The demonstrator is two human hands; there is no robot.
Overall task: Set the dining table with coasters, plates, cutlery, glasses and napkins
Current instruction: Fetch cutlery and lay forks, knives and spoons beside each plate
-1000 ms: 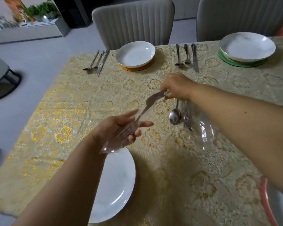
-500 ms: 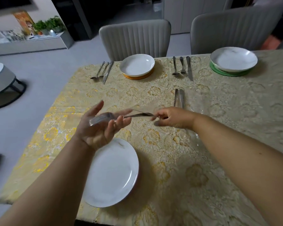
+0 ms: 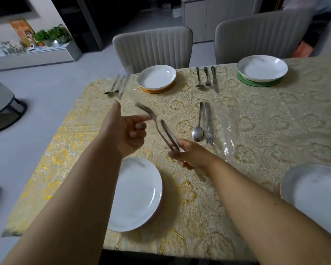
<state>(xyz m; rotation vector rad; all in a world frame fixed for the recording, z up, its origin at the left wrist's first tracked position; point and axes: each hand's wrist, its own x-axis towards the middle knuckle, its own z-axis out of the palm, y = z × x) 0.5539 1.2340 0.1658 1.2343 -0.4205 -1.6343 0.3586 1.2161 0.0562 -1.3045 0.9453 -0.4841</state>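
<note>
R grip (image 3: 187, 155) — clamps fork (image 3: 147, 113) and knife (image 3: 169, 134) by the handles, tips raised over the tabletop (image 3: 256, 131), likely for laying beside near plate (image 3: 136, 194) | L grip (image 3: 130, 131) — curled, forefinger at fork neck, holding nothing evident | spare spoon (image 3: 198, 131) lies mid-table

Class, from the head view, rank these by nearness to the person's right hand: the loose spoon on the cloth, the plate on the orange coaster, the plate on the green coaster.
From the right hand:
1. Loose spoon, just beyond the hand on the cloth.
2. Plate on the orange coaster, far side, to the left.
3. Plate on the green coaster, far side, to the right.
</note>
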